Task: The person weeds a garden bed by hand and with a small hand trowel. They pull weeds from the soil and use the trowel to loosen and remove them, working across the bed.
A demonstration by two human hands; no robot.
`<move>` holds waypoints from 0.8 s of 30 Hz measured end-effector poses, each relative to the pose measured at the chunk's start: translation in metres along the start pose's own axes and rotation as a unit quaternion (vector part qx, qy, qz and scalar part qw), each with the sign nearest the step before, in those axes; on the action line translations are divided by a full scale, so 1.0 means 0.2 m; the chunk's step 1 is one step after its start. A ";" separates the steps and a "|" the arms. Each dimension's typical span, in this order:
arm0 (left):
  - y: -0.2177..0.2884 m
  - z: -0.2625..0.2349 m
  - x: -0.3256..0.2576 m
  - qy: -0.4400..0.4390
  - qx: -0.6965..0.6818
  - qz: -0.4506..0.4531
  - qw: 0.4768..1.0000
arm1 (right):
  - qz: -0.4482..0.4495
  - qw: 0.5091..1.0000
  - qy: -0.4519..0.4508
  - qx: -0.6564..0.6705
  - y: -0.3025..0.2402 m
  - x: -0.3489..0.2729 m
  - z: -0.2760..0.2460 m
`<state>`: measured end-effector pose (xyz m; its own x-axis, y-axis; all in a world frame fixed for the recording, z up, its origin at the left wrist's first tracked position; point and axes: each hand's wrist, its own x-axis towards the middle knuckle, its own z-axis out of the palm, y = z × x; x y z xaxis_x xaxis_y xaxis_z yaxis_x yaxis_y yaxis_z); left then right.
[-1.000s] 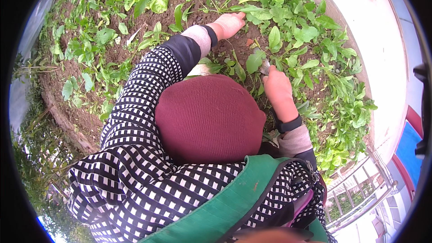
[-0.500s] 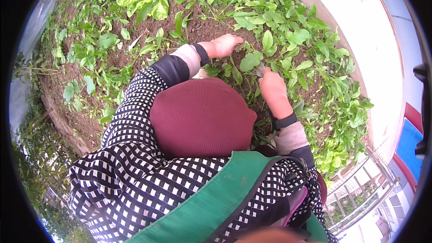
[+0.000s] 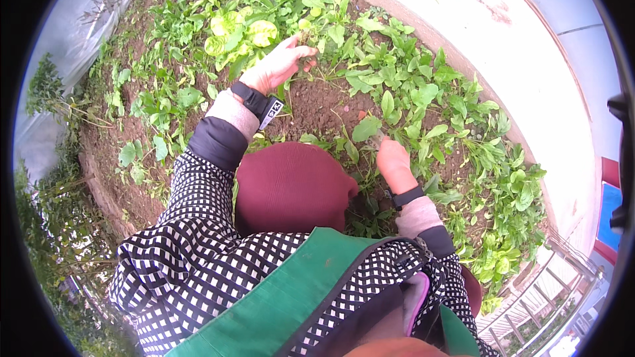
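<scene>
Taking the maroon knee as the middle of a clock, it hides part of the soil beneath it, and the checked left sleeve covers more of the bed at 10 o'clock. A green strap crosses the body at 6 o'clock. A pale ledge curves round the bed at 2 o'clock, a blue panel stands at 3, a railing at 4, bushes at 8 and a clear sheet at 10. Yellow-green lettuce grows at 11 o'clock, just beside the left hand, which is at 12 with its fingers apart; I cannot tell whether it pinches a leaf. At 2 o'clock the right hand is closed around a tool, mostly hidden by the fist and a broad leaf; low green plants surround it. Compared with 0.5 s ago, the left hand has left the bare soil near the right hand and moved toward the lettuce, so the 2 hands are now well apart. The right hand keeps its grip, and more of the ledge shows at 1 o'clock.
</scene>
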<state>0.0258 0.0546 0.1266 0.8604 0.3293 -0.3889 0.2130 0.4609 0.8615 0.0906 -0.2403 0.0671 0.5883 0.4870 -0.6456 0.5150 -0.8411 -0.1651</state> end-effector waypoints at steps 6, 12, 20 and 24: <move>0.55 0.07 0.01 0.022 0.132 0.095 0.986 | 0.005 0.999 -0.004 0.039 0.02 -0.01 0.01; 1.21 0.33 0.08 0.112 0.253 0.428 0.860 | -0.014 0.997 0.001 0.075 0.05 -0.02 0.03; 2.01 0.76 0.21 0.256 0.295 0.647 0.655 | -0.060 0.993 0.064 0.084 0.08 -0.07 0.06; 2.07 0.71 0.64 0.282 0.539 0.458 0.648 | -0.092 0.993 -0.001 0.076 0.07 -0.06 0.01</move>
<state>0.2896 0.1703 0.4793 0.6125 0.4462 0.6524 0.1939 -0.8850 0.4233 0.0886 -0.2581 0.0710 0.4925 0.6347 -0.5954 0.5126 -0.7645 -0.3909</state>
